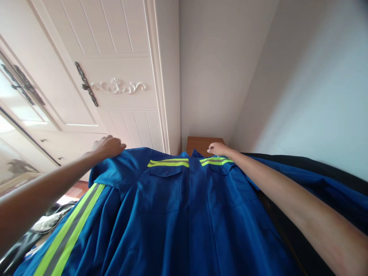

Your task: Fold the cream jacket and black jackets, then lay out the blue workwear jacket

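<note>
A blue work jacket [169, 195] with yellow-green and grey reflective stripes hangs spread in front of me, its buttoned front and two flapped chest pockets facing me. My left hand [108, 146] is closed on the jacket's shoulder at the left, where the striped sleeve drops down. At the right, my right hand [219, 148] is closed at the top of the jacket near the collar, just above the chest stripe. The cloth pinched in its fingers is mostly hidden. The other sleeve stretches off to the right, behind my right forearm.
A white wardrobe [126, 69] with dark metal handles stands ahead on the left. A brown wooden surface [201, 144] sits in the corner by the pale wall [316, 96]. Black cloth [304, 163] lies along the right. Several clothes [48, 222] lie low on the left.
</note>
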### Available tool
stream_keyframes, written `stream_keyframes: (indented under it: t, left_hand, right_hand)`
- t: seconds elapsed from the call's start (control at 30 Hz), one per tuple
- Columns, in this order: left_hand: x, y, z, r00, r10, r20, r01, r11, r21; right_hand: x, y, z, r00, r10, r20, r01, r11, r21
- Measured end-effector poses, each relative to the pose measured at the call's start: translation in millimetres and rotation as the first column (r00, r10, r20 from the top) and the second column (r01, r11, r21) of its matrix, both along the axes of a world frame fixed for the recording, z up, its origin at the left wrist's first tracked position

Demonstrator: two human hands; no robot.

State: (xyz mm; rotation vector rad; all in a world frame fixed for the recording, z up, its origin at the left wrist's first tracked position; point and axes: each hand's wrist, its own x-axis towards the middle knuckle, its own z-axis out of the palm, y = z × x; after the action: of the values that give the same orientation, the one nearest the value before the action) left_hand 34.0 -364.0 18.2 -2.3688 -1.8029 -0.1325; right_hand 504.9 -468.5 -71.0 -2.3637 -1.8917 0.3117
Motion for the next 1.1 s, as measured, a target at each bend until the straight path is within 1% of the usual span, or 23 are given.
stream_keyframes:
  t: [0.07, 0.13, 0.17, 0.2, 0.23, 0.3, 0.33, 0.4, 0.47, 0.57, 0.63, 0.7, 0.77, 0.83, 0.87, 0.9, 0.93, 1.0, 1.07, 1.1]
  left_hand:
    - [30, -6, -2.6, 0.994, -0.109, -0.006, 0.110, 0.994, 0.009]
    - [66, -11, -11.5, 0.964, -0.265, -0.007, 0.265, 0.964, -0.017]
    - [85, -12, -18.4, 0.938, -0.348, -0.002, 0.348, 0.937, -0.035]
    - [104, -11, -26.6, 0.893, -0.449, 0.032, 0.450, 0.891, -0.070]
    - [122, -10, -35.8, 0.865, -0.495, 0.082, 0.502, 0.859, -0.102]
    - [153, -5, -55.8, 0.846, -0.519, 0.120, 0.532, 0.833, -0.148]
    - [166, -1, -65.8, 0.846, -0.514, 0.140, 0.532, 0.829, -0.169]
    - [187, 7, -84.5, 0.853, -0.489, 0.185, 0.520, 0.829, -0.205]
    - [201, 15, -100.1, 0.855, -0.454, 0.250, 0.508, 0.829, -0.232]
    - [211, 25, -114.9, 0.830, -0.427, 0.360, 0.530, 0.805, -0.267]
    - [212, 27, -118.0, 0.794, -0.437, 0.422, 0.577, 0.761, -0.298]
    - [210, 23, -116.6, 0.755, -0.457, 0.469, 0.631, 0.701, -0.333]
    - [206, 15, -112.9, 0.722, -0.476, 0.503, 0.675, 0.645, -0.358]
    - [201, 5, -109.0, 0.700, -0.489, 0.520, 0.701, 0.611, -0.368]
    - [198, 0, -107.2, 0.693, -0.496, 0.523, 0.708, 0.603, -0.367]
    - [195, -4, -105.5, 0.689, -0.502, 0.524, 0.713, 0.603, -0.359]
    - [193, -7, -103.8, 0.688, -0.503, 0.523, 0.711, 0.614, -0.344]
    - [188, -13, -100.6, 0.702, -0.485, 0.522, 0.683, 0.665, -0.301]
    - [185, -16, -98.2, 0.713, -0.456, 0.532, 0.653, 0.709, -0.266]
    - [183, -17, -97.7, 0.711, -0.450, 0.541, 0.650, 0.715, -0.258]
  right_hand:
    - [-12, 13, -3.4, 0.999, 0.045, -0.013, -0.045, 0.999, 0.020]
    - [-24, 25, -8.9, 0.997, 0.076, -0.019, -0.076, 0.997, 0.011]
    - [-28, 29, -11.9, 0.996, 0.089, -0.024, -0.089, 0.996, -0.001]
    - [-32, 32, -14.5, 0.994, 0.102, -0.029, -0.103, 0.995, -0.015]
    - [-34, 34, -16.7, 0.992, 0.117, -0.037, -0.118, 0.993, -0.030]
    - [-36, 34, -18.7, 0.986, 0.157, -0.056, -0.160, 0.986, -0.048]
    - [-35, 32, -18.5, 0.981, 0.184, -0.067, -0.187, 0.981, -0.046]
    - [-32, 25, -16.1, 0.964, 0.252, -0.085, -0.254, 0.967, -0.017]
    - [-28, 14, -12.7, 0.943, 0.323, -0.083, -0.321, 0.946, 0.037]
    - [-21, -2, -10.5, 0.910, 0.411, -0.060, -0.405, 0.910, 0.090]
    - [-17, -11, -12.2, 0.889, 0.452, -0.068, -0.446, 0.891, 0.087]
    - [-15, -17, -15.6, 0.877, 0.471, -0.099, -0.466, 0.882, 0.071]
    - [-15, -20, -18.9, 0.875, 0.463, -0.138, -0.458, 0.886, 0.071]
    - [-17, -19, -20.9, 0.889, 0.424, -0.175, -0.412, 0.905, 0.102]
    - [-18, -17, -21.3, 0.899, 0.393, -0.191, -0.374, 0.918, 0.128]
    - [-19, -15, -21.4, 0.910, 0.359, -0.206, -0.331, 0.930, 0.157]
    - [-20, -12, -21.3, 0.920, 0.323, -0.224, -0.286, 0.941, 0.184]
    - [-24, -5, -21.0, 0.924, 0.271, -0.269, -0.216, 0.952, 0.217]
    - [-29, 0, -21.1, 0.905, 0.271, -0.328, -0.207, 0.954, 0.215]
    - [-32, 1, -21.4, 0.890, 0.290, -0.353, -0.228, 0.952, 0.206]
